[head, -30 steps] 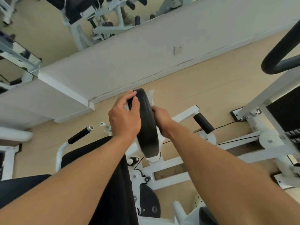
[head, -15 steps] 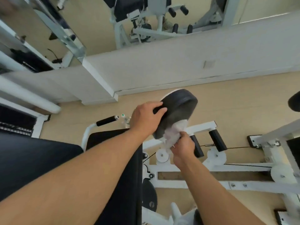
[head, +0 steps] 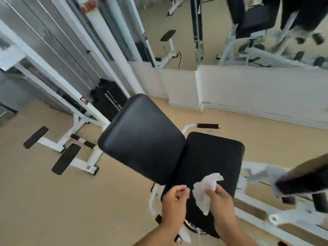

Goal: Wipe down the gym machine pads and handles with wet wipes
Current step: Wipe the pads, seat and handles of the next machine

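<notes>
A: Well, nearest the camera, what are the hands doing?

B: They sit close together but not touching, low in the view. The right hand (head: 220, 201) pinches a crumpled white wet wipe (head: 205, 192), fingers curled into it. The left hand (head: 174, 199) is loosely curled just beside the wipe; whether it grips anything I cannot tell.

A: Which way does the wipe run?

B: Its long axis goes from a lower tip near the wrists up and away to a ruffled top edge, hanging over the front of the black seat pad (head: 213, 157).

A: And beyond that?

B: The black back pad (head: 142, 137) lies left of the seat, touching it, its long axis slanting from lower right toward upper left. A black handle grip (head: 207, 126) on a white tube pointing right sits just past the seat. At the right edge a blurred dark roller pad (head: 300, 181) crosses the white frame (head: 257, 197).

A: Any writing?

B: A weight stack (head: 108, 100) farther left shows rows of small white marks, too small to read. A small red-and-dark sticker (head: 84, 100) on the white upright is also illegible. Mirrors (head: 177, 23) line the far wall.
</notes>
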A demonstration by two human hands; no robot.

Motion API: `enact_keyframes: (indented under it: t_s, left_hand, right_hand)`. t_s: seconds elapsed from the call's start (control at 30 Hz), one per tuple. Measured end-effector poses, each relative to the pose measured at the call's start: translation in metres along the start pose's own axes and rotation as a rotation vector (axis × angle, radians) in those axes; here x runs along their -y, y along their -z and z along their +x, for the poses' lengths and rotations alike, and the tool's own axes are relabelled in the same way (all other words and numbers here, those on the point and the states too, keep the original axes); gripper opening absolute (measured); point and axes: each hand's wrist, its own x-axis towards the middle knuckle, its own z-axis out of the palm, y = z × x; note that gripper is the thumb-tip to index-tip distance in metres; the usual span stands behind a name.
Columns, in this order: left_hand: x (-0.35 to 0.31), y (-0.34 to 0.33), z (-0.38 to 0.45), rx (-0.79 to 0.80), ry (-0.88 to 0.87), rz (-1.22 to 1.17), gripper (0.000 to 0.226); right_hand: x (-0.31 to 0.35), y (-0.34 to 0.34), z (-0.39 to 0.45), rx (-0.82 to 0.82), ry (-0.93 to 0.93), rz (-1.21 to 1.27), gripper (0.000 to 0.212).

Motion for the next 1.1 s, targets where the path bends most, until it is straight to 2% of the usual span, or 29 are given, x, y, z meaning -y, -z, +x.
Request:
enact_keyframes:
  t_s: [0.1, 0.2, 0.33, 0.47, 0.57, 0.7, 0.8, 0.9, 1.03, 1.1]
  left_hand:
    - [0.014, 0.072, 0.001, -0.036, 0.0, -0.06, 0.014]
    - [0.024, 0.129, 0.003, 0.017, 0.018, -0.099, 0.024]
    - [0.035, 0.176, 0.005, 0.12, 0.05, -0.131, 0.055]
    - [0.036, 0.195, 0.009, 0.214, 0.057, -0.25, 0.034]
    - [0.034, 0.195, 0.014, 0.22, 0.01, -0.262, 0.039]
    - [0.021, 0.193, 0.025, 0.149, -0.032, -0.264, 0.024]
    - [0.012, 0.194, 0.035, 0.083, -0.048, -0.273, 0.012]
    - [-0.005, 0.202, 0.045, -0.025, -0.155, -0.193, 0.006]
    - [-0.042, 0.215, 0.065, -0.154, -0.346, -0.079, 0.011]
    - [-0.062, 0.222, 0.082, -0.202, -0.441, 0.005, 0.011]
  right_hand:
    - [-0.004, -0.063, -0.037, 0.093, -0.025, 0.029, 0.024]
    - [-0.008, -0.11, -0.073, 0.155, -0.016, 0.011, 0.021]
    - [-0.016, -0.145, -0.101, 0.226, -0.039, 0.003, 0.022]
    - [-0.013, -0.156, -0.115, 0.242, -0.016, 0.046, 0.029]
    - [-0.006, -0.159, -0.113, 0.231, 0.057, 0.05, 0.033]
    - [0.007, -0.161, -0.099, 0.213, 0.082, 0.034, 0.024]
    - [0.016, -0.162, -0.086, 0.206, 0.038, 0.076, 0.028]
    - [0.028, -0.167, -0.073, 0.115, 0.053, 0.178, 0.024]
    - [0.058, -0.181, -0.042, -0.262, 0.118, 0.267, 0.02]
    - [0.072, -0.197, -0.029, -0.256, 0.152, 0.216, 0.023]
